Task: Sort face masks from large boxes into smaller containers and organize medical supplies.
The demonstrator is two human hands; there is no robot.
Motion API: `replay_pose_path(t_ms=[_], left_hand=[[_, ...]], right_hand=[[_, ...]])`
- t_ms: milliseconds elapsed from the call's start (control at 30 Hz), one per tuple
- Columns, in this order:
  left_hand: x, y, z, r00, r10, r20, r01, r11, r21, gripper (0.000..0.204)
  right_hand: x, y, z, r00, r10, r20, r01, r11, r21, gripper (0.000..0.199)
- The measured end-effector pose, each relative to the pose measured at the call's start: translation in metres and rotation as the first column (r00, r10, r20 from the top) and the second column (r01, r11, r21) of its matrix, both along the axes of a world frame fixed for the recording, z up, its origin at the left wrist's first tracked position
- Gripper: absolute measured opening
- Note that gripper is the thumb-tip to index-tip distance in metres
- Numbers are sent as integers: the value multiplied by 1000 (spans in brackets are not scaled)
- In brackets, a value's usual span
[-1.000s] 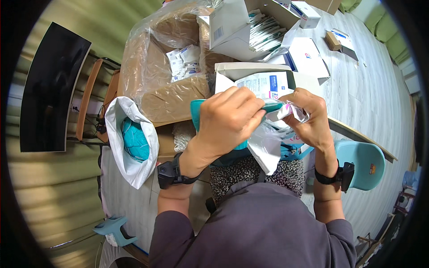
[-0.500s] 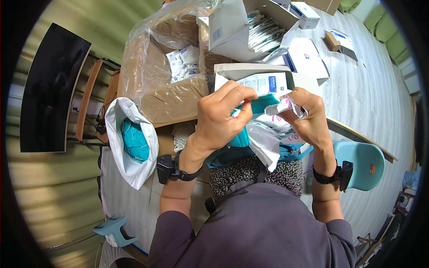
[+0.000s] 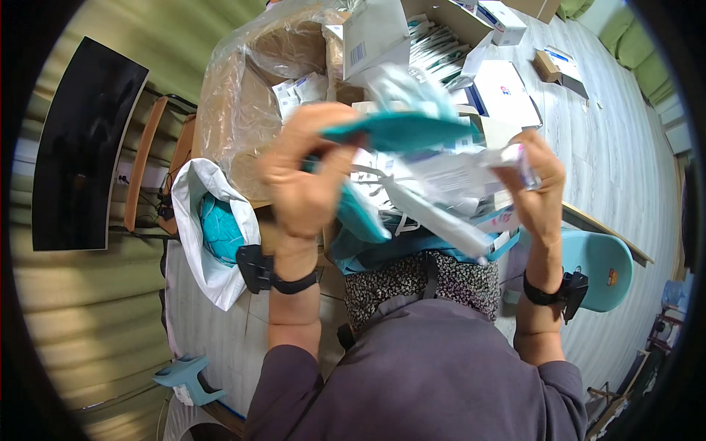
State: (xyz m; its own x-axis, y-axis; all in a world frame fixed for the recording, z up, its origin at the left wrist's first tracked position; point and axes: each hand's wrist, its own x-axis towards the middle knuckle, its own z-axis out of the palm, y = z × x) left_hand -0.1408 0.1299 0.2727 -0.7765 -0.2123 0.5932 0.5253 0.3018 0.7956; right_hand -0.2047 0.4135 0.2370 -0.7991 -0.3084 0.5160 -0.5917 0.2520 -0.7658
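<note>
My left hand, smeared by motion, is closed on a teal folded fabric piece that stretches across toward the right. A second teal piece hangs below the same hand, with thin white strips beside it. My right hand pinches the end of a clear plastic wrapper with pink print. The wrapper spreads, blurred, between both hands. To the left, an upright white bag has crumpled teal fabric inside.
A plastic-lined carton with small white packets stands at the far left. An open white box of packets is at the back, beside a flat white box. A teal stool stands right; a black screen is far left.
My hands have drawn apart, the left moving left and the right slightly right. The teal piece now stretches out lengthwise, and the wrapper has opened out between them.
</note>
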Motion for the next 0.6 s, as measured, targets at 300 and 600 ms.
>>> replay_pose_path(t_ms=[300, 600], left_hand=[[-37, -15, 3, 987, 0, 160, -1, 1000, 10, 28], [-110, 44, -137, 981, 84, 175, 72, 681, -728, 23]], right_hand=[[-6, 41, 3, 840, -96, 535, 411, 756, -509, 38], [-23, 64, -23, 843, 481, 239, -184, 677, -713, 67]])
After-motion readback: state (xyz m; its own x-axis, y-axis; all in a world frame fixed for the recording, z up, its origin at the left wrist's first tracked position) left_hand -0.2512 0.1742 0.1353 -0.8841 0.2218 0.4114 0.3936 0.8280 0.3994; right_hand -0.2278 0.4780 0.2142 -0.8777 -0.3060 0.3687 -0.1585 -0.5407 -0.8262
